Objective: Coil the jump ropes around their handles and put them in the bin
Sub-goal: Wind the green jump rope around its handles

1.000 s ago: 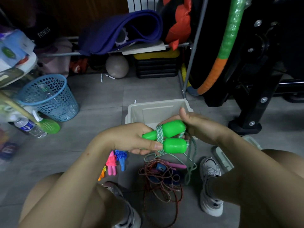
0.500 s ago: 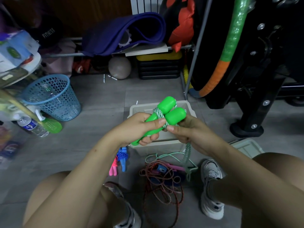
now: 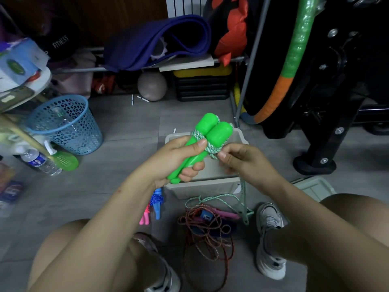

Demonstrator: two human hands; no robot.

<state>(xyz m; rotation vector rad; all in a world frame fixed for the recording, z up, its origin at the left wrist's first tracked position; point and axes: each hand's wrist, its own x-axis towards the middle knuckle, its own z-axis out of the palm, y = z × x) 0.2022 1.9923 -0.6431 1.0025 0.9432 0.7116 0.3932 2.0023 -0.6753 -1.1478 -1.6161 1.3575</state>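
Two bright green handles [image 3: 212, 131] lie side by side in my left hand [image 3: 179, 159], held tilted over the beige bin [image 3: 202, 187]. Several turns of green-white rope [image 3: 210, 147] wrap them near their thick ends. My right hand [image 3: 242, 161] pinches that rope just right of the handles; its loose length [image 3: 223, 200] hangs down to the floor. On the floor in front of the bin lie a tangled red rope [image 3: 207, 230] with blue handles and a pink and blue coiled rope [image 3: 154, 204].
A blue mesh basket [image 3: 65, 125] stands at left beside a water bottle [image 3: 40, 162]. A bin lid [image 3: 313, 187] lies at right. A metal rack leg [image 3: 245, 81] and black exercise equipment [image 3: 328, 114] stand behind the bin. My shoes [image 3: 270, 239] flank the ropes.
My hands have shifted slightly lower over the bin. The right hand has drawn the rope round to the right side of the handles and now pinches it there.
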